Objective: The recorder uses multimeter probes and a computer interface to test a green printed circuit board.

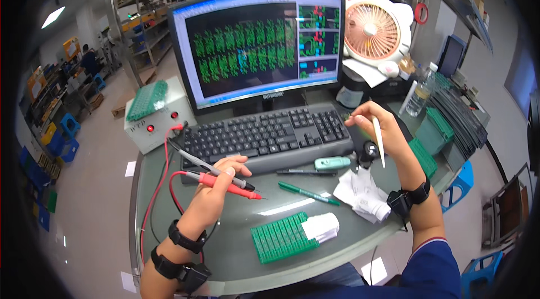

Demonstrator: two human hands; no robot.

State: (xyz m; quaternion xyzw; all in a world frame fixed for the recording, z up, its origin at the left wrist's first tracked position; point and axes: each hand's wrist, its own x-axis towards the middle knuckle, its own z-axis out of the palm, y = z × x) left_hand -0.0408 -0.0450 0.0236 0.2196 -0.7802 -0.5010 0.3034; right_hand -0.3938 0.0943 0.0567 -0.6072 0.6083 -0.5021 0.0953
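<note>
The fingers (239,168) of the left hand (216,193) are closed around a red probe (243,191) and a grey probe (198,163), which are held side by side, with the thumb laid across them. By the right hand (382,124) a slim white stick (379,142) is held; its thumb and index finger are brought close together, and whether anything small is pinched there cannot be told.

The probes are carried over the desk (228,262), in front of the left part of the keyboard (264,137), their tips pointed to the right. They are judged to be light and stiff, with smooth plastic bodies that might be slippery; the fine metal tips are best left untouched, and each body should be gripped behind its tip. Some drag may be expected from the flexible red lead (152,203).

A green board panel (278,238) is laid flat on the near part of the desk, its right end covered by white paper (322,227). It is judged thin, rigid and easily scratched, and is best taken by its edges.

The left forearm is slanted up and inward from the lower left, while the right is raised from the lower right, its hand bent inward near the keyboard's right end.
</note>
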